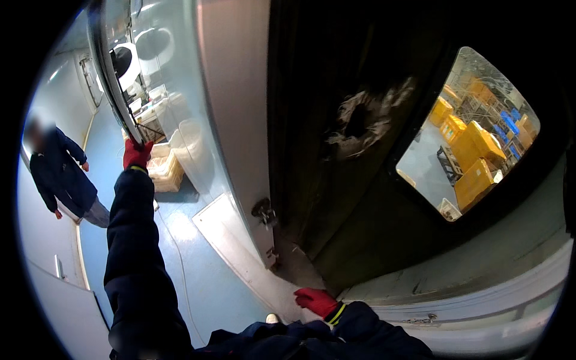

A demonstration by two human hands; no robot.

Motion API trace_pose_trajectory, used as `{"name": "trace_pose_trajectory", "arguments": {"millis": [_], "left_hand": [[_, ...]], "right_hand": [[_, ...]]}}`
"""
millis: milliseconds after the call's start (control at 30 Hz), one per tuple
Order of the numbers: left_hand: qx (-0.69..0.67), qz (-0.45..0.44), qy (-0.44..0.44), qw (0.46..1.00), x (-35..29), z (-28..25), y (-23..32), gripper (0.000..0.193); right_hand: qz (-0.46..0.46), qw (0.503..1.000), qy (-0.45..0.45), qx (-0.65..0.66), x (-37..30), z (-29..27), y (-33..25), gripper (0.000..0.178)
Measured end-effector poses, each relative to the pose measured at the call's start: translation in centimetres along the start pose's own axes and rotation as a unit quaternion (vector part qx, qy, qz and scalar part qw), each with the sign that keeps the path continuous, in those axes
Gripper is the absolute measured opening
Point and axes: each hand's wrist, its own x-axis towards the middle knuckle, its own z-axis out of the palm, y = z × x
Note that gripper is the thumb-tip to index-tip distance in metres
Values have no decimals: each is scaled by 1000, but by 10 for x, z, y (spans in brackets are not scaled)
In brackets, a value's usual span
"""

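Note:
My left hand point(137, 154), in a red glove, is at the end of my outstretched arm, its fingers closed on the edge of a door point(117, 90) with a dark rim. In a matching red glove, my right hand point(317, 302) is low in front of my body, fingers stretched to the left and nothing seen in them. It is near the foot of a dark door panel point(354, 198) with a torn whitish patch. A metal latch point(264, 211) sits on the pale door frame point(240, 108) between my hands.
A person point(63, 168) in a dark jacket stands at the left on the blue floor point(174, 234). Beyond my left hand is a pale crate point(165, 171). A cable point(180, 258) crosses the floor. Through the window point(414, 159), yellow crates point(474, 183) and blue ones point(510, 123) show.

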Motion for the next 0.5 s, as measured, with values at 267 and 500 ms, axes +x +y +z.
{"name": "trace_pose_trajectory", "arguments": {"millis": [267,500], "left_hand": [[-252,-308,-24,917,-15,74,-17,31],[6,-225,-125,966,-36,25,-106,43]], "right_hand": [[-59,994,94,3,51,-71,21,29],[-176,969,101,-139,140,-145,-75,24]]}}
